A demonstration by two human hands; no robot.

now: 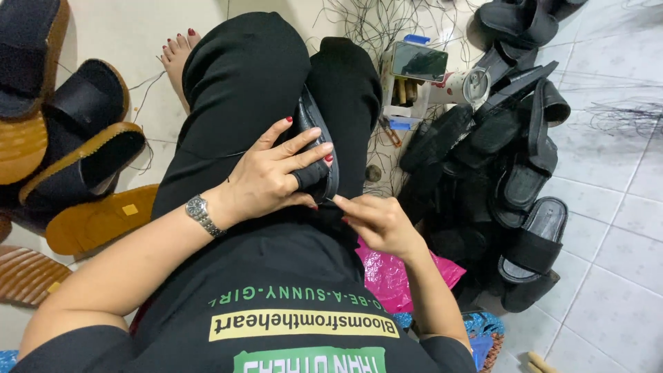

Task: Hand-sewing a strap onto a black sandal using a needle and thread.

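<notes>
black sandal [318,148] is lying on the lap, sole edge up. left of it, tan-soled sandals [83,159] are sitting on the floor. left hand [276,176] is clamping around the sandal's strap. right hand [380,221] is pinching at its near edge, grip unclear. right of it, a black sandal pile [511,152] is lying.

This is looking like a small home workshop where sandals are being made by hand, with the person sitting on a pale tiled floor [615,276]. To the right of the fingers [311,148], a heap of black sandals [511,173] is lying piled up. To their left, tan soles [97,221] and half-finished sandals [83,138] are waiting. Beyond the fingers, loose black threads [373,24] are trailing over the tiles, and a small box of tools [404,93] is standing near them.
</notes>
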